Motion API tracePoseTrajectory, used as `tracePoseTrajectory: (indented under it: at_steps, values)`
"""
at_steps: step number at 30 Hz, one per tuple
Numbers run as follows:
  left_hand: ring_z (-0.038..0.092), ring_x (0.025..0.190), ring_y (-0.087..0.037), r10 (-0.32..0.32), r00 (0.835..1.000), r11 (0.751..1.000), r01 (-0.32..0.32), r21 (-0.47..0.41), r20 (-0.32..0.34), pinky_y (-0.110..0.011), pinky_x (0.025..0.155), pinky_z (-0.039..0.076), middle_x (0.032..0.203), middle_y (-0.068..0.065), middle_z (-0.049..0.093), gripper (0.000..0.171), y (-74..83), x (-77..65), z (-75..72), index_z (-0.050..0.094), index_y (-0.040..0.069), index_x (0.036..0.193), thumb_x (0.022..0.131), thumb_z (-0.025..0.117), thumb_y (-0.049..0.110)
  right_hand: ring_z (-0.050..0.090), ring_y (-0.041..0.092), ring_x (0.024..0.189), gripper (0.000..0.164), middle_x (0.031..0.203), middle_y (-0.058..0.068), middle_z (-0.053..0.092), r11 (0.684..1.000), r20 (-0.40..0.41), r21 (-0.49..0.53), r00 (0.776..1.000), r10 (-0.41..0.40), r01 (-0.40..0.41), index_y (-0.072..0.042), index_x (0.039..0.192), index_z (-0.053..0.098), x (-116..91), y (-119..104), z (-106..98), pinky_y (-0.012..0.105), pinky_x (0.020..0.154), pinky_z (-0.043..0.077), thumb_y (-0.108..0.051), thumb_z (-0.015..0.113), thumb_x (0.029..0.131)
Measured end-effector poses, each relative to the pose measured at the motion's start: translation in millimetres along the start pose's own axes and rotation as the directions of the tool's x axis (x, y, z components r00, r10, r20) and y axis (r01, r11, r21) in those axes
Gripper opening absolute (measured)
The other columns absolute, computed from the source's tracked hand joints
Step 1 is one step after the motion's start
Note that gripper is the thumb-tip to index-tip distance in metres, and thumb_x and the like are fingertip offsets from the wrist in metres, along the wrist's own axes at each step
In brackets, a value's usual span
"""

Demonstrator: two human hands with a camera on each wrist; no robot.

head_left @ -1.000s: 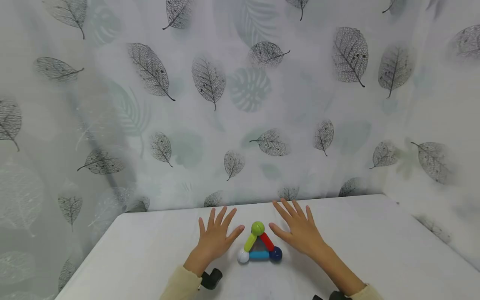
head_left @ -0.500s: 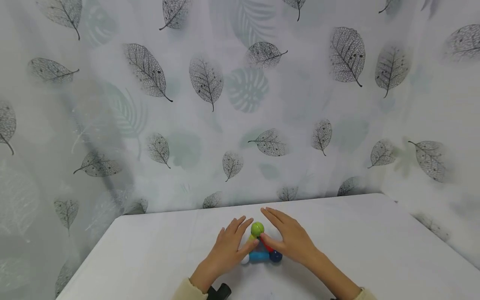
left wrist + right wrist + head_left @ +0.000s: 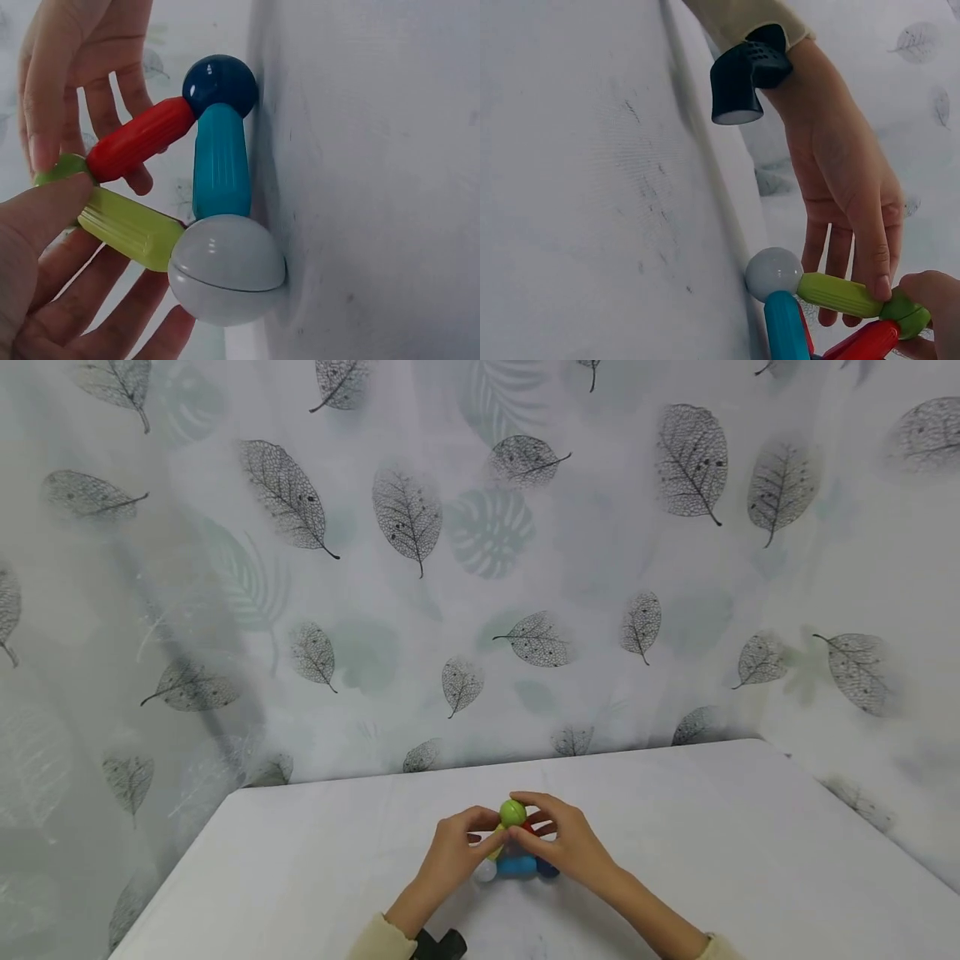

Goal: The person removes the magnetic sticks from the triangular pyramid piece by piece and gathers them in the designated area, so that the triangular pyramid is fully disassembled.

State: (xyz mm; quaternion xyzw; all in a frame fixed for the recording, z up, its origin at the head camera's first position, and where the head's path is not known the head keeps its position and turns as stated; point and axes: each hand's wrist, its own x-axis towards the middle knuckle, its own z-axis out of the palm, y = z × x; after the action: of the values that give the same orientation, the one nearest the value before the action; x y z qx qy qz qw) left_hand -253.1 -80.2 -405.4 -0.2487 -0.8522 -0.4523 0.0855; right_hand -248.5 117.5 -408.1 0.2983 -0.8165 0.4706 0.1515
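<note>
A triangle of magnetic building rods and balls stands on the white table. Its green ball (image 3: pixel 513 812) is at the far corner, with a white ball (image 3: pixel 227 270) and a dark blue ball (image 3: pixel 220 86) at the others. A yellow-green rod (image 3: pixel 131 229), a red rod (image 3: pixel 140 140) and a blue rod (image 3: pixel 517 867) join them. My left hand (image 3: pixel 450 852) pinches the yellow-green rod close to the green ball. With thumb and index finger my right hand (image 3: pixel 573 843) holds the green ball; its other fingers extend behind the red rod.
The white tabletop (image 3: pixel 315 860) spreads out around both hands. Behind it hangs a pale curtain (image 3: pixel 360 610) with a leaf print. A black wrist device (image 3: pixel 742 79) sits at my left sleeve.
Both hands came inward from beside the triangle, fingers spread at first, and closed around its green corner. The left now pinches the yellow-green rod, the right the green ball.
</note>
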Motion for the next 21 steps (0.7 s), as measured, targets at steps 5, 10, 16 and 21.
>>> tracePoseTrajectory:
  at_steps: [5, 10, 16, 21]
  values:
    - [0.069, 0.096, -0.026, -0.006, 1.000, 0.997, 0.007, -0.080, 0.013, -0.031, 0.079, 0.057, 0.103, -0.012, 0.072, 0.027, 0.3, -0.3, 1.2, 0.066, 0.001, 0.104, 0.092, 0.068, 0.026, 0.068, 0.014, 0.084, 0.041, 0.117, 0.015, 0.066, 1.000, -0.024, 0.019, 1.000, 0.009, -0.008, -0.003, 0.125, 0.060, 0.9, -2.3, 0.8, 0.026, 0.073, 0.056, -0.019, 0.072, 0.089]
    - [0.070, 0.089, -0.023, 0.014, 1.000, 0.994, -0.013, -0.105, 0.014, -0.027, 0.077, 0.056, 0.099, -0.011, 0.071, 0.023, -2.7, -0.9, 1.3, 0.066, 0.001, 0.102, 0.092, 0.068, 0.022, 0.069, 0.015, 0.082, 0.041, 0.117, 0.015, 0.066, 1.000, -0.013, 0.029, 1.000, -0.002, 0.003, -0.001, 0.124, 0.060, 1.8, -2.9, -1.0, 0.027, 0.070, 0.057, -0.018, 0.072, 0.089]
    - [0.070, 0.089, -0.023, 0.034, 0.999, 0.995, -0.035, -0.090, -0.011, -0.025, 0.076, 0.056, 0.098, -0.010, 0.071, 0.019, -3.3, 0.5, 1.0, 0.066, 0.002, 0.102, 0.092, 0.068, 0.019, 0.069, 0.014, 0.082, 0.042, 0.117, 0.014, 0.066, 1.000, -0.007, 0.013, 1.000, 0.016, -0.016, -0.003, 0.124, 0.060, 4.2, -1.8, -2.4, 0.025, 0.071, 0.056, -0.021, 0.072, 0.089]
    - [0.070, 0.090, -0.026, 0.036, 0.999, 0.995, -0.034, -0.098, 0.011, -0.027, 0.076, 0.057, 0.097, -0.011, 0.071, 0.020, -5.3, 1.9, 1.2, 0.066, 0.002, 0.102, 0.092, 0.068, 0.019, 0.068, 0.014, 0.080, 0.042, 0.116, 0.014, 0.067, 1.000, -0.009, 0.009, 1.000, 0.023, -0.023, -0.002, 0.124, 0.061, 2.4, -0.3, -4.5, 0.025, 0.070, 0.056, -0.019, 0.073, 0.088]
